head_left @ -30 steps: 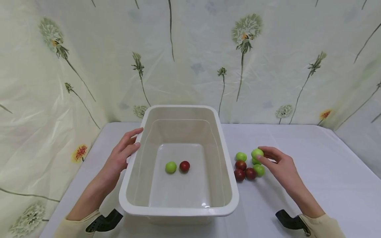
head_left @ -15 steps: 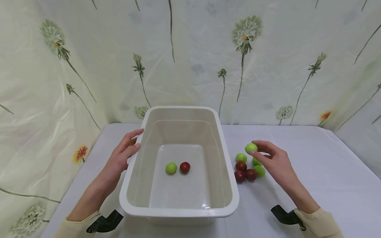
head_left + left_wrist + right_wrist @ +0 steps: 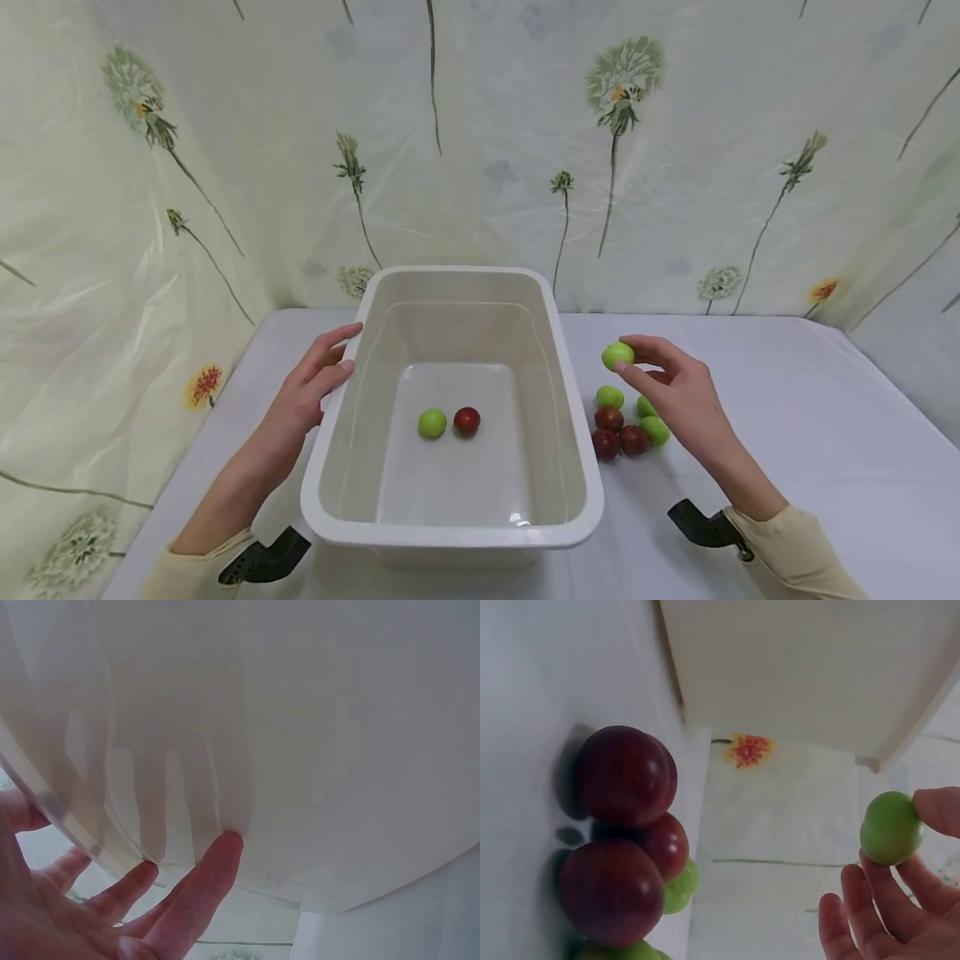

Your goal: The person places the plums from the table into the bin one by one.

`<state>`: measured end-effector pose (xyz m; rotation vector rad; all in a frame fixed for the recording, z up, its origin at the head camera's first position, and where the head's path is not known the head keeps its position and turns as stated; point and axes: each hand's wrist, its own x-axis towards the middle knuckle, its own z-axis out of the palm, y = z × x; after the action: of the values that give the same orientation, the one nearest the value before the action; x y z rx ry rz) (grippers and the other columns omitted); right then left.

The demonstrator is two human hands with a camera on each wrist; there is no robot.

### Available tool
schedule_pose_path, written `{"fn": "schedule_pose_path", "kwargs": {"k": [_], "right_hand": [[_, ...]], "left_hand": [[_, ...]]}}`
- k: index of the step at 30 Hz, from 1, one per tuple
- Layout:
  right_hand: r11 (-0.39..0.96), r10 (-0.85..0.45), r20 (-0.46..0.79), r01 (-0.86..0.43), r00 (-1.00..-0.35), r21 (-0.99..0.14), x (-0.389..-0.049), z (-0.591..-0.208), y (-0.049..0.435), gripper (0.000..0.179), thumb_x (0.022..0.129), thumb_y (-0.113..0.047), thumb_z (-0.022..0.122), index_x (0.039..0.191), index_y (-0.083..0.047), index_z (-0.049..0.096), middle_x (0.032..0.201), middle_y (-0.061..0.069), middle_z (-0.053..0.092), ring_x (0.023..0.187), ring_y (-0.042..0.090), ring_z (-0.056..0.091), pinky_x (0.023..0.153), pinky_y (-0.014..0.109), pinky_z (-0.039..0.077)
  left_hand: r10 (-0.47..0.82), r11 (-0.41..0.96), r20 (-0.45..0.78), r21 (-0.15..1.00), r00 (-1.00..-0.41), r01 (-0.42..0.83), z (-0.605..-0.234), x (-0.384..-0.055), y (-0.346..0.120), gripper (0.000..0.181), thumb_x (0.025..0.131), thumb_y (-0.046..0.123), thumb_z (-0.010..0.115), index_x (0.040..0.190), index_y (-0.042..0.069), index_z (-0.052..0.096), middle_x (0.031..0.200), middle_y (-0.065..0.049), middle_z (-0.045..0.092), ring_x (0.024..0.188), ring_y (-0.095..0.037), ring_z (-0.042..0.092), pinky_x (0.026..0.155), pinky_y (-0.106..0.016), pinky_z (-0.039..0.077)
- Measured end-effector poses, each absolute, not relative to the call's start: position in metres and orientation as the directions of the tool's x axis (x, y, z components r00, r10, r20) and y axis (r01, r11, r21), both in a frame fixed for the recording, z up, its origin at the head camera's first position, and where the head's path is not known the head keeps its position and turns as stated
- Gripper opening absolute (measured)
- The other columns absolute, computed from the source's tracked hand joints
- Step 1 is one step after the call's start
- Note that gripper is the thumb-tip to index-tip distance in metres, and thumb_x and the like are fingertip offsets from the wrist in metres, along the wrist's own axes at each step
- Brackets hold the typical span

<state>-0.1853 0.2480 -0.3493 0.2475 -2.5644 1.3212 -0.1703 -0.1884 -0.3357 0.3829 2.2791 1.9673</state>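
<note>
My right hand (image 3: 681, 396) pinches a green plum (image 3: 618, 357) between thumb and fingertips, raised above the table just right of the basin. In the right wrist view that plum (image 3: 892, 828) sits between thumb and forefinger, the other fingers spread below. Under the hand lies a cluster of dark red plums (image 3: 633, 440) and green plums (image 3: 656, 431). My left hand (image 3: 303, 390) rests against the left side of the white basin (image 3: 322, 508); in the left wrist view its extended fingertips (image 3: 229, 844) touch the outer wall. Inside the basin lie one green plum (image 3: 432, 422) and one red plum (image 3: 467, 422).
A white cloth covers the table (image 3: 795, 417). Behind and at the left hangs a curtain (image 3: 480, 200) printed with dandelions. Black wrist mounts (image 3: 705, 525) sit at both cuffs. The basin's high right rim (image 3: 573, 408) stands between the loose plums and its inside.
My right hand has lifted a green plum off the cluster and carried it up and left toward the basin. The left hand and the basin have stayed in place.
</note>
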Motion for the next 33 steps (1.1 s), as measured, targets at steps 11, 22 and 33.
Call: {"fn": "schedule_pose_path", "kwargs": {"k": [11,22,33], "right_hand": [[0.539,-0.054,0.336,-0.311,-0.94,-0.783,-0.19,-0.34,0.239,0.036,0.097,-0.031,0.064,0.13,-0.017,0.062,0.119,0.0,0.064,0.11,0.008,0.056,0.088,0.021,0.045],[0.519,-0.099,0.416,-0.403,-0.904,-0.754,-0.196,-0.317,0.228,0.033,0.097,-0.026,0.065,0.129,-0.018,0.062,0.118,-0.003,0.063,0.109,0.011,0.056,0.088,0.022,0.045],[0.479,-0.143,0.459,-0.467,-0.877,-0.743,-0.203,-0.298,0.211,0.035,0.096,-0.024,0.066,0.13,-0.018,0.062,0.119,-0.004,0.062,0.109,0.012,0.056,0.089,0.023,0.045]], "left_hand": [[0.259,0.121,0.084,0.986,-0.962,0.118,-0.335,-0.168,-0.186,0.048,0.105,0.037,0.043,0.15,0.024,0.034,0.147,-0.009,0.039,0.113,-0.028,0.056,0.08,-0.042,0.055],[0.262,0.122,0.103,0.983,-0.96,0.139,-0.336,-0.17,-0.188,0.047,0.105,0.038,0.042,0.15,0.025,0.034,0.147,-0.007,0.039,0.115,-0.029,0.055,0.081,-0.042,0.055],[0.248,0.122,0.092,0.985,-0.964,0.126,-0.334,-0.169,-0.186,0.047,0.105,0.037,0.043,0.15,0.025,0.035,0.146,-0.008,0.04,0.113,-0.029,0.056,0.08,-0.042,0.055]]}}
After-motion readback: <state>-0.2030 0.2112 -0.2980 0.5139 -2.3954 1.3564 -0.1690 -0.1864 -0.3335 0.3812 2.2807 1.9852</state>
